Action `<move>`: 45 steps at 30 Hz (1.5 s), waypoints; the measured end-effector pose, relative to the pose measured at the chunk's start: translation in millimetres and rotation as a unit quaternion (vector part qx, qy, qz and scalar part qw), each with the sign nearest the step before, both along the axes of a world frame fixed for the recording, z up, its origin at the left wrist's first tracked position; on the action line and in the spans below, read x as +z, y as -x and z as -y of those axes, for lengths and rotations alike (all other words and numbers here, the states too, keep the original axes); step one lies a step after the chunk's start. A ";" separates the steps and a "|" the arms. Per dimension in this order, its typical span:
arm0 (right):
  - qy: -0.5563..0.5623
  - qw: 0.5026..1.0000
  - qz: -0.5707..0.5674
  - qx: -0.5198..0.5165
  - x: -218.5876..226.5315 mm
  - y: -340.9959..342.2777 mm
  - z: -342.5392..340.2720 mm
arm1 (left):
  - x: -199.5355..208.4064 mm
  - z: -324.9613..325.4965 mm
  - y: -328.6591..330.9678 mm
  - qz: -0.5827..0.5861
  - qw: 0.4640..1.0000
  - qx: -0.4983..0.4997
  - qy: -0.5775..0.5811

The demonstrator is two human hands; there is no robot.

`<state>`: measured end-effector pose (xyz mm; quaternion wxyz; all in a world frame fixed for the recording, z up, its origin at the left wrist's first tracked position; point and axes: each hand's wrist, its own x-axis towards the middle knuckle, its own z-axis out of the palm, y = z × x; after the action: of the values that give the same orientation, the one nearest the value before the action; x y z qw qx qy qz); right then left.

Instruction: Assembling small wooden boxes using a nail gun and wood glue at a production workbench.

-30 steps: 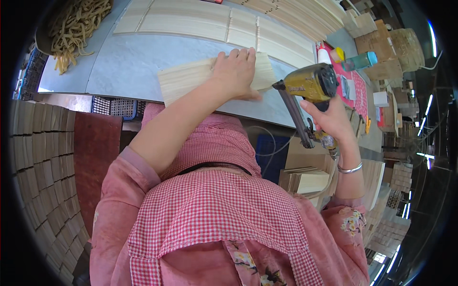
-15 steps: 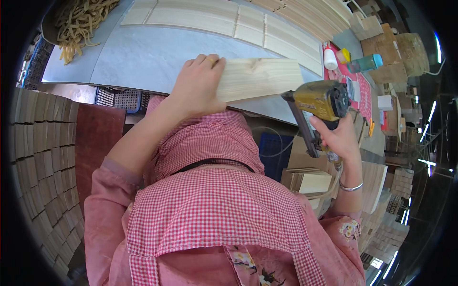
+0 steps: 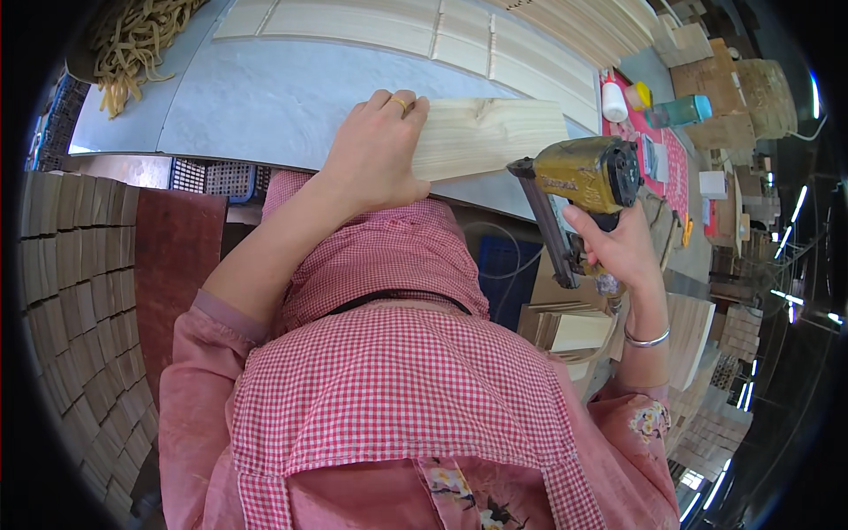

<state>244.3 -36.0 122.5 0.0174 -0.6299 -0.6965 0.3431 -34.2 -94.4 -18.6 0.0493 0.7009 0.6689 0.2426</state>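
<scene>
A pale wooden board [image 3: 486,137] lies over the near edge of the table, with my left hand [image 3: 382,146] closed on its left end, thumb on the near side and fingers on the far side. My right hand [image 3: 623,247] grips the handle of a yellow and black pneumatic nail gun [image 3: 570,172]. The gun's nose is by the board's near right edge; whether they touch I cannot tell. Further back on the table lie long grooved pale wooden panels [image 3: 353,25].
A container of tan strips [image 3: 141,40] sits at the far left. White bottle [image 3: 614,100] and teal bottle [image 3: 680,112] stand at the right. Wood blocks [image 3: 79,309] are stacked on my left; boards [image 3: 574,329] are piled below the gun, near a thin hose [image 3: 503,276].
The nail gun has shifted slightly left and up, its nose nearer the board. My left hand and the board have moved a little up and to the right.
</scene>
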 end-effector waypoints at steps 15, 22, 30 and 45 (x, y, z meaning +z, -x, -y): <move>-0.130 0.983 -0.084 0.098 -4.6 16.6 16.0 | -41.6 28.9 23.9 0.081 0.994 0.002 -0.068; -0.063 0.979 -0.120 0.153 -9.1 49.6 46.8 | -65.5 28.6 26.2 0.160 0.986 0.021 -0.044; -0.034 0.980 -0.128 0.150 -19.4 64.9 51.3 | -67.6 29.5 24.4 0.151 0.987 0.038 -0.050; -0.077 0.976 -0.090 0.183 -12.9 76.5 54.0 | -66.9 27.8 22.7 0.161 0.984 0.053 -0.057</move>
<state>167.8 -90.0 109.5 0.0656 -0.4553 -0.8197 0.3412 -56.8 -122.2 -85.5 0.1037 0.6183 0.6733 0.3920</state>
